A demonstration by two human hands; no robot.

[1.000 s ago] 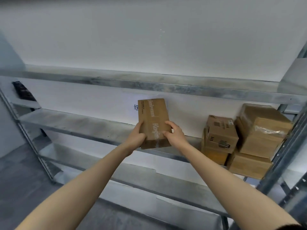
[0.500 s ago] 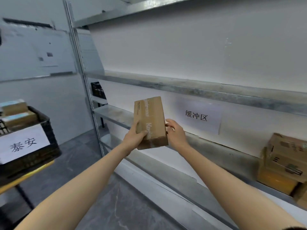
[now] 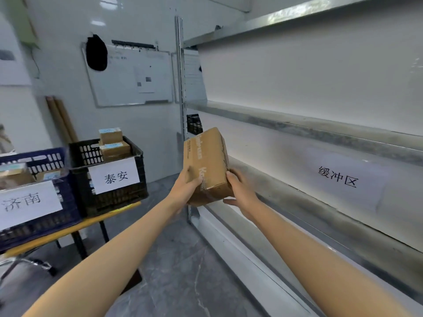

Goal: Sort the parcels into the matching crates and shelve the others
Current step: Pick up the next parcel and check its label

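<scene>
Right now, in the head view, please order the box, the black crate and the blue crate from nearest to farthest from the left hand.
1. The box: held in the left hand, so it touches it.
2. The black crate: to the hand's left, apart from it.
3. The blue crate: farther left, on the black crate's far side at the picture's edge.

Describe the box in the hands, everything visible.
Brown cardboard box, oblong, closed, pale lettering down its face, small dark print at upper left. It is held on end, slightly tilted, in the air beside the shelf. The left hand and right hand grip its lower end from either side.
</scene>
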